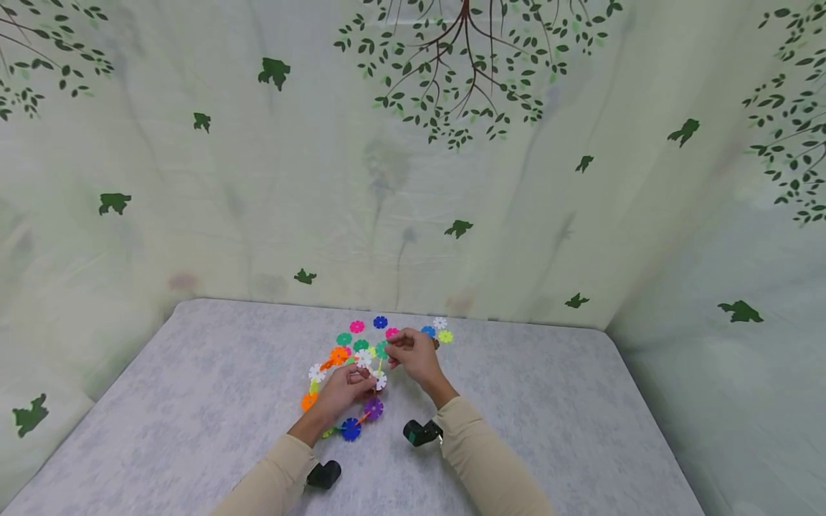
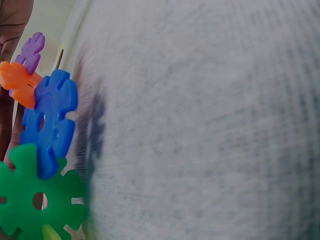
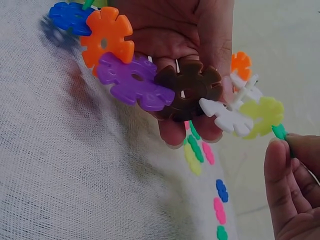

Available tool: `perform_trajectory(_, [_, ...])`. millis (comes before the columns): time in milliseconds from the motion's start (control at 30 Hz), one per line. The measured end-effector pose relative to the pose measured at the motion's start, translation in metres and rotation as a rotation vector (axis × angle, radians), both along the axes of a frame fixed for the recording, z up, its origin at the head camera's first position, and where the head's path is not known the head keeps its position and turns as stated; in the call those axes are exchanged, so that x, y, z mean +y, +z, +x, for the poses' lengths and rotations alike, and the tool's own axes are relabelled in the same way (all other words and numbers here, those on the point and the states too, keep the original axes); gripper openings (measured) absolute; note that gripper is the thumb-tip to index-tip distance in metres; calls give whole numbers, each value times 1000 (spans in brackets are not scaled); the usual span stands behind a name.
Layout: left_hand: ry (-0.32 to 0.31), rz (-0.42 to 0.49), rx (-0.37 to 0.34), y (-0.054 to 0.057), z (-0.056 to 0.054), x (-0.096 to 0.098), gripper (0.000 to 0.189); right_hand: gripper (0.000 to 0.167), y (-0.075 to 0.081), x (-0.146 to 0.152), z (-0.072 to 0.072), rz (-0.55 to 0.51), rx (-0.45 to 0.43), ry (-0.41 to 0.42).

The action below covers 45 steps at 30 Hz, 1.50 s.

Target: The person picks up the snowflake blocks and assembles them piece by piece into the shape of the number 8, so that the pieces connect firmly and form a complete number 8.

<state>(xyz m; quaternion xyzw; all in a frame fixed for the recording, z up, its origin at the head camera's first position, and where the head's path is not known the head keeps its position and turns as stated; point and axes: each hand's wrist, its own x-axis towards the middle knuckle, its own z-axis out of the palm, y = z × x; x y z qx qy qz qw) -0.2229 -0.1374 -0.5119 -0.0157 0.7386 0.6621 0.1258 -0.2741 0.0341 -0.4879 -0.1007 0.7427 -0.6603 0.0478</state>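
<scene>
My left hand (image 1: 340, 394) grips a chain of slotted plastic flower discs, its fingers behind a brown disc (image 3: 200, 80) in the right wrist view. On one side of that disc follow purple (image 3: 120, 90), orange (image 3: 117, 32) and blue (image 3: 70, 20) discs; on the other, a white disc (image 3: 230, 122) and a yellow disc (image 3: 262, 112). Between thumb and finger, my right hand (image 1: 416, 358) pinches a green disc (image 3: 280, 132) at the yellow one's edge. How far their slots interlock is hard to tell. The left wrist view shows another green disc (image 2: 60, 180) joined to the blue disc (image 2: 57, 110).
Loose flower discs lie toward the table's far edge, among them a pink disc (image 1: 357, 327), a dark blue disc (image 1: 381, 322) and a yellow disc (image 1: 445, 336). The grey table (image 1: 548, 416) meets a leaf-patterned cloth backdrop (image 1: 400, 201). Black devices (image 1: 419, 433) sit at both wrists.
</scene>
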Motion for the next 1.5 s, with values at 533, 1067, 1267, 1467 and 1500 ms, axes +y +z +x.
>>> perform_trajectory(533, [145, -50, 19, 2, 7, 5, 9, 4, 8, -7, 10, 85, 131, 55])
perform_trajectory(1067, [-113, -240, 82, 28, 22, -10, 21, 14, -19, 7, 0, 48, 51, 105])
perform_trajectory(1267, [0, -554, 293, 68, -2, -19, 22, 16, -13, 8, -7, 3, 60, 141])
perform_trajectory(1467, [-126, -597, 274, 71, -28, -21, 28, 16, 14, 3, 1, -108, 85, 234])
perform_trajectory(1500, [-144, -588, 256, 70, -30, -21, 27, 17, 17, 2, 3, -119, 87, 245])
